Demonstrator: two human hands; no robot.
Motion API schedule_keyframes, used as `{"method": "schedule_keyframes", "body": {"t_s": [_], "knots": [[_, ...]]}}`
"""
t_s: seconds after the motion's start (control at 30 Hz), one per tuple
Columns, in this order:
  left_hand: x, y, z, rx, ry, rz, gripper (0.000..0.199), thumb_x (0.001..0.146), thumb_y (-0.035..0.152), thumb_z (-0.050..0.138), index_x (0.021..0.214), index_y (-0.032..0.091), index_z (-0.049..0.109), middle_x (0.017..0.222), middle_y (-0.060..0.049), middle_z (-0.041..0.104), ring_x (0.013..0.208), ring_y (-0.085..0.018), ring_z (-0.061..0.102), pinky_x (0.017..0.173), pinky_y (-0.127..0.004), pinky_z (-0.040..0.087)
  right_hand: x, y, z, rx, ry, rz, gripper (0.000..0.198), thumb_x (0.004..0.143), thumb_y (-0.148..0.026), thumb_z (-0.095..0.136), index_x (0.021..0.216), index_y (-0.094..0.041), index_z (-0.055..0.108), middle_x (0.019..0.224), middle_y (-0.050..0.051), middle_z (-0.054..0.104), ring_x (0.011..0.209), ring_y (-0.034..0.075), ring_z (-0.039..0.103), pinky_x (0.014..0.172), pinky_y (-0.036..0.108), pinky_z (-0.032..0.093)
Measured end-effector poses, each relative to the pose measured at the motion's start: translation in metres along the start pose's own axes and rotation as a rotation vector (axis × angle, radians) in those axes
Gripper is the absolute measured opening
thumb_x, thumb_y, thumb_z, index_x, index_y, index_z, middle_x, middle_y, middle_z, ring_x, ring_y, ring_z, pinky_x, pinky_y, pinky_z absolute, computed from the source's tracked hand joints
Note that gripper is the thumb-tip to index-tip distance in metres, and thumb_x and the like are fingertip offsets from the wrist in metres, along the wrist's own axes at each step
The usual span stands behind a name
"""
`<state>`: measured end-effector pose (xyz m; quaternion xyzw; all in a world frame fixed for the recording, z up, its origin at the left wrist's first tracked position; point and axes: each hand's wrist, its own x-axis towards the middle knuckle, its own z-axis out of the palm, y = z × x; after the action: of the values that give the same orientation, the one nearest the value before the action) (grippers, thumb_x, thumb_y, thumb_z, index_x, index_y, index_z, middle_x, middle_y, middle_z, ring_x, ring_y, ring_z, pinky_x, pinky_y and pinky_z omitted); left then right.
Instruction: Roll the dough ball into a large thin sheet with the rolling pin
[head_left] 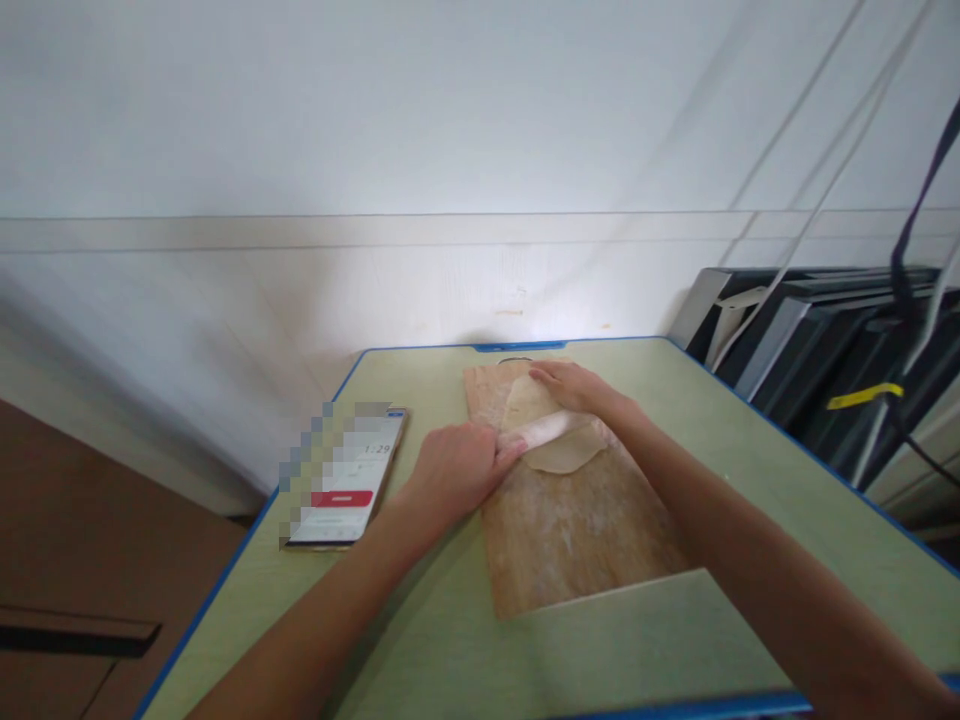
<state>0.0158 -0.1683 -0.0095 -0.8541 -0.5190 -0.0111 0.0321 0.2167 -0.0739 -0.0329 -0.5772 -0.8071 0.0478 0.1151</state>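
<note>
A flat sheet of dough [574, 450] lies on a floured wooden board [570, 530]. Across the dough, at a slant, is a short flour-coated rolling pin [544, 430]. My left hand [459, 462] is closed around the pin's left end, thumb along it. At the dough's far right edge, my right hand [574, 385] has its fingertips together on the rim, seemingly pinching it. The pin's right end reaches close to my right wrist, and I cannot tell whether they touch.
A phone [352, 480] showing a timer lies left of the board, on a pale green table [435, 640] with blue edging. Behind stands a white wall [420, 290]. Several dark flat items [832, 370] lean together beyond the right edge, with cables [832, 210] hanging above.
</note>
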Motion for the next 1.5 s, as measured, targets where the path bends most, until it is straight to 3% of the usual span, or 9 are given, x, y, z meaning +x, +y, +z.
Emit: {"method": "schedule_keyframes", "body": {"t_s": [0.3, 0.47, 0.67, 0.97, 1.23, 1.5], "knots": [[-0.003, 0.005, -0.004, -0.012, -0.07, 0.052, 0.066, 0.091, 0.058, 0.018, 0.083, 0.015, 0.068, 0.078, -0.013, 0.068, 0.075, -0.028, 0.066, 0.06, -0.034, 0.045, -0.011, 0.007, 0.005, -0.064, -0.051, -0.024, 0.048, 0.094, -0.038, 0.023, 0.125, -0.02, 0.054, 0.135, 0.006, 0.05, 0.129, 0.02, 0.039, 0.107, 0.036, 0.027], [-0.006, 0.012, -0.008, 0.002, -0.112, 0.072, 0.062, 0.09, 0.058, 0.024, 0.084, 0.015, 0.068, 0.079, -0.013, 0.069, 0.076, -0.03, 0.067, 0.06, -0.035, 0.047, -0.027, 0.006, 0.005, -0.107, -0.107, 0.036, 0.056, 0.093, -0.046, 0.022, 0.137, -0.016, 0.041, 0.143, 0.009, 0.039, 0.133, 0.023, 0.031, 0.107, 0.043, 0.026], [-0.012, 0.025, -0.01, -0.007, -0.117, 0.1, 0.057, 0.09, 0.056, 0.028, 0.088, 0.015, 0.067, 0.079, -0.013, 0.068, 0.077, -0.031, 0.067, 0.059, -0.036, 0.048, -0.052, -0.001, -0.001, -0.142, -0.146, 0.095, 0.055, 0.093, -0.043, 0.02, 0.141, -0.019, 0.034, 0.146, 0.006, 0.033, 0.134, 0.02, 0.029, 0.109, 0.041, 0.024], [-0.02, 0.047, -0.011, -0.028, -0.184, 0.131, 0.051, 0.09, 0.052, 0.035, 0.09, 0.011, 0.067, 0.084, -0.014, 0.069, 0.079, -0.03, 0.066, 0.062, -0.037, 0.05, -0.103, -0.012, -0.004, -0.186, 0.037, 0.102, 0.049, 0.094, -0.035, 0.018, 0.135, -0.026, 0.044, 0.141, 0.004, 0.043, 0.133, 0.024, 0.031, 0.105, 0.052, 0.026], [-0.026, 0.058, -0.002, -0.059, -0.094, 0.124, 0.05, 0.088, 0.052, 0.042, 0.084, 0.009, 0.068, 0.074, -0.017, 0.068, 0.073, -0.03, 0.066, 0.06, -0.036, 0.049, -0.134, -0.01, 0.001, -0.159, 0.132, 0.076, 0.048, 0.095, -0.036, 0.018, 0.133, -0.028, 0.047, 0.145, 0.004, 0.035, 0.135, 0.025, 0.028, 0.105, 0.058, 0.023], [-0.025, 0.051, 0.0, -0.06, -0.021, 0.151, 0.049, 0.088, 0.051, 0.041, 0.084, 0.011, 0.07, 0.077, -0.018, 0.069, 0.074, -0.029, 0.067, 0.06, -0.035, 0.048, -0.119, -0.011, -0.001, -0.179, 0.075, 0.091, 0.049, 0.095, -0.036, 0.017, 0.13, -0.025, 0.049, 0.139, 0.004, 0.046, 0.131, 0.024, 0.035, 0.105, 0.056, 0.023]]}}
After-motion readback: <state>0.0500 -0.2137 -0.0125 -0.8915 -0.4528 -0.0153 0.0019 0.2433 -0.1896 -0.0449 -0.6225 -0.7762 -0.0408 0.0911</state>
